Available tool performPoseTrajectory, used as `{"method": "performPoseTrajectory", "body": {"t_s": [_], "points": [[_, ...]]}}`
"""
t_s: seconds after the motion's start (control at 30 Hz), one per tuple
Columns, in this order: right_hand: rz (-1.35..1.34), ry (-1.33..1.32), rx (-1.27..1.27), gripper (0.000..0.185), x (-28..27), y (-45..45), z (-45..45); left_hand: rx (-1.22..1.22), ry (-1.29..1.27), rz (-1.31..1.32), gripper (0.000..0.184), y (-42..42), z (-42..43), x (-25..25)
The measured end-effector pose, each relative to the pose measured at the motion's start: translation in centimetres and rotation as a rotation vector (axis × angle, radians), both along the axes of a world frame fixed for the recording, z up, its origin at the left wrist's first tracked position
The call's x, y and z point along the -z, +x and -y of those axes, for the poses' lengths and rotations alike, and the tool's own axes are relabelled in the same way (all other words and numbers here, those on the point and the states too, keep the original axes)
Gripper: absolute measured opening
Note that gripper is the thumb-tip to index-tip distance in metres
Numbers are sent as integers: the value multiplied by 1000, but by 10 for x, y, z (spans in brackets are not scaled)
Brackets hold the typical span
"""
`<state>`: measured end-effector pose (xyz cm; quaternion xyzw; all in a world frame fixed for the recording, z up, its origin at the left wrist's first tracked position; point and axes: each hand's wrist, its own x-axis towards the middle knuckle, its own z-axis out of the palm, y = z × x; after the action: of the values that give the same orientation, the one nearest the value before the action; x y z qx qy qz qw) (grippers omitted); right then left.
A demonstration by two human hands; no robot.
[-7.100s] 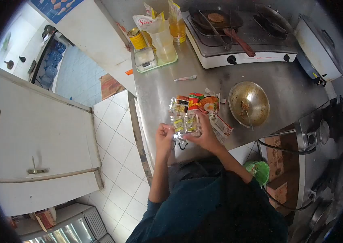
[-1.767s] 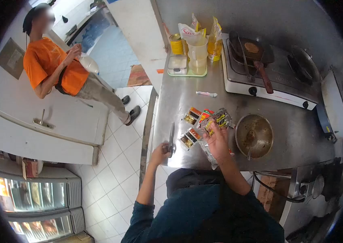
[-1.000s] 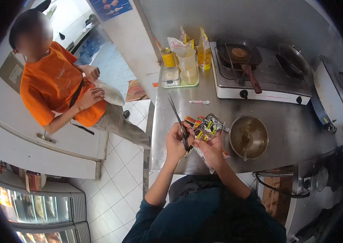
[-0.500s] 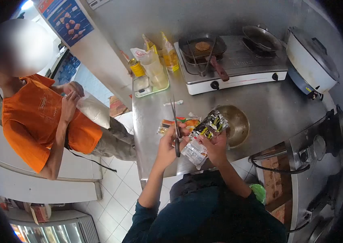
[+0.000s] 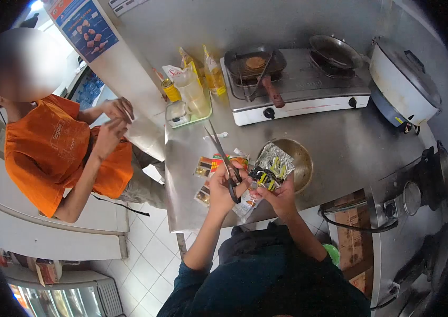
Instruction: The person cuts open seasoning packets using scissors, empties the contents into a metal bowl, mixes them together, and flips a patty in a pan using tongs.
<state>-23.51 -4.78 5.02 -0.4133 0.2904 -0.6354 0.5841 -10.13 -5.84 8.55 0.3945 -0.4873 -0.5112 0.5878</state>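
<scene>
My left hand [image 5: 222, 193] is closed around the black handle of a pair of scissors [image 5: 217, 143], whose blades point up and away from me. Its fingertips lie beside the sachets. In my right hand [image 5: 283, 199] is a bunch of silver foil sachets [image 5: 275, 161] with black and yellow print, pinched by the thumb. Behind them, partly hidden, is a round metal bowl [image 5: 303, 166]. Colourful food packets [image 5: 217, 164] lie on the steel table [image 5: 189, 195] under and beyond my left hand.
A gas stove [image 5: 308, 103] at the back carries a grill pan [image 5: 255, 66] and a wok [image 5: 335, 51]. A tray [image 5: 188, 122] holds a container and a can. A large pot [image 5: 401, 79] stands right. At left, a person in orange [image 5: 70, 153] handles a plastic bag [image 5: 147, 134].
My view has shifted slightly. The sachets have turned and fanned out in my right hand, and the scissors tilt further left. The other person's hands have moved up, apart from the bag's body.
</scene>
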Motion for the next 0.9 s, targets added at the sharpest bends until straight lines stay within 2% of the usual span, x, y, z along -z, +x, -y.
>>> {"method": "performPoseTrajectory", "body": {"t_s": [0.17,0.27,0.33,0.47,0.57,0.77,0.9], "points": [[9,-87,-13,52,3,-24,-2,39,20,-3,31,-24,0,-5],[47,-77,11,47,5,-34,-5,63,-18,101,31,-33,1,-7],[93,-63,28,45,4,-37,-8,79,-34,22,31,-41,2,-5],[7,27,-13,53,-2,-51,-9,105,-61,49,30,-51,4,-2],[-14,33,1,52,2,-57,-8,112,30,96,30,-58,1,-11],[-1,-50,-37,49,8,-67,-3,100,-10,82,31,-64,1,-10],[23,-12,-16,49,11,-66,-2,84,-26,80,32,-66,1,-5]]}}
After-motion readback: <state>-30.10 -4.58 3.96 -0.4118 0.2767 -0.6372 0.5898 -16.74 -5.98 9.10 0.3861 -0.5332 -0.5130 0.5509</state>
